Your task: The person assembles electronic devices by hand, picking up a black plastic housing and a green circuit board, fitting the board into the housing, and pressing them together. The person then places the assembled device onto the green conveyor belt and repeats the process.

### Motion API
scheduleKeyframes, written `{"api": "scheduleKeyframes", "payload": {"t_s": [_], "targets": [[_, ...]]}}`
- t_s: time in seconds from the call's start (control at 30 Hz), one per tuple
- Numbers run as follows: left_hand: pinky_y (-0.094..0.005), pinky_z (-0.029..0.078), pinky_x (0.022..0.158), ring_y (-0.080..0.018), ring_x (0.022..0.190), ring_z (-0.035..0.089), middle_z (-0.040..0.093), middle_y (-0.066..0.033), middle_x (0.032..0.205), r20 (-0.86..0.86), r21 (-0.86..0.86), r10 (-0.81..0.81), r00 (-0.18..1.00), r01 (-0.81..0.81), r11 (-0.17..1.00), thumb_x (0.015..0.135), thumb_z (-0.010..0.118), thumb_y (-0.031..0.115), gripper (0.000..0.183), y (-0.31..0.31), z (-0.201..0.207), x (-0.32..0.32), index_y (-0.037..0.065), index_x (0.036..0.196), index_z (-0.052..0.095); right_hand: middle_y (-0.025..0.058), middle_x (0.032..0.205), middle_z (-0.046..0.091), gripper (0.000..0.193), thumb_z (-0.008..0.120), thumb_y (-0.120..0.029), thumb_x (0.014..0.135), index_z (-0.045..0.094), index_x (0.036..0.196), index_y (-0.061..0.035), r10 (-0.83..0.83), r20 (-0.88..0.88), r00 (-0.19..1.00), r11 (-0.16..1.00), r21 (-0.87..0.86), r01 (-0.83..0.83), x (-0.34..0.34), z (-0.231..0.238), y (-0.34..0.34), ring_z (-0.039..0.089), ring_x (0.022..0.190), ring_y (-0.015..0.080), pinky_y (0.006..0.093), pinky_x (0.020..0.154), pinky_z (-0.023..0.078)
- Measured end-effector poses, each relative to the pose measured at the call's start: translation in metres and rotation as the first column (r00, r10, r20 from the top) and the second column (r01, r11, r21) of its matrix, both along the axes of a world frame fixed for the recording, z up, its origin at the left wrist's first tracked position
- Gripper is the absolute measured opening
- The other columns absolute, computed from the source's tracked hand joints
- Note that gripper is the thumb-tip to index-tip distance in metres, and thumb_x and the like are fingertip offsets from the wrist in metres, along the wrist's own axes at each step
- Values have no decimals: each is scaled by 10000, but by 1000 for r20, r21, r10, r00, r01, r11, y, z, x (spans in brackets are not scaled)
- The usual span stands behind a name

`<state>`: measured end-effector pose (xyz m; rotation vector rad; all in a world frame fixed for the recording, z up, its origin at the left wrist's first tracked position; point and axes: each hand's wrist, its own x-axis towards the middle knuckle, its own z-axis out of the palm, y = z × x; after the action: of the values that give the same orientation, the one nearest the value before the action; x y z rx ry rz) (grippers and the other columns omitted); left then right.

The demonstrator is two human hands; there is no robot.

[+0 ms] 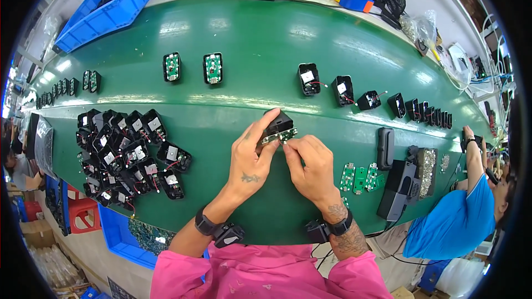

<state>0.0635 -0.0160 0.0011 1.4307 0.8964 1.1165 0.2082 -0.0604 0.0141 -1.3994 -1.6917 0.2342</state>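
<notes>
My left hand is wrapped round a black plastic housing, held up over the middle of the green table. At the near side of that housing sits a small green circuit board. My right hand pinches the board's edge with thumb and forefinger. Whether the board is inside the housing or only against its opening, I cannot tell. Nearest on the left lies a heap of black housings with white squares and red wires. Several loose green circuit boards rest to the right of my right hand.
Along the far side stand housings with boards and a row of open housings. On the right are a black device and a tray of small metal parts. A blue bin stands far left. A co-worker in blue sits right.
</notes>
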Motion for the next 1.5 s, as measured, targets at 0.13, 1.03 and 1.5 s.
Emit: {"api": "scheduleKeyframes", "payload": {"t_s": [0.13, 1.03, 1.5], "targets": [[-331, 562, 821, -242, 1009, 677, 641, -168, 1204, -79, 103, -55, 995, 63, 993, 859, 595, -115, 559, 2, 5, -2, 90, 1379, 557, 109, 723, 606, 53, 681, 23, 810, 638, 832, 1, 67, -17, 998, 997, -23, -67, 5, -1, 2, 594, 619, 278, 372, 563, 464], [-341, 592, 786, -270, 981, 695, 652, -177, 1200, -144, 105, -70, 987, 86, 991, 853, 614, -100, 600, -3, 9, -2, 107, 1410, 534, 90, 709, 625, 35, 652, 5, 790, 626, 780, 26, 92, -160, 983, 977, -178, -121, 16, 3, -2, 600, 562, 181, 297, 516, 479], [-373, 572, 836, -368, 1015, 679, 653, -214, 1179, -379, 392, 73, 922, 89, 915, 796, 641, -114, 587, -6, 9, 0, 66, 1351, 577, 116, 696, 607, 44, 649, 0, 789, 616, 782, 29, 89, -102, 991, 978, -180, -107, 15, -2, 0, 592, 575, 248, 343, 527, 465]]}}
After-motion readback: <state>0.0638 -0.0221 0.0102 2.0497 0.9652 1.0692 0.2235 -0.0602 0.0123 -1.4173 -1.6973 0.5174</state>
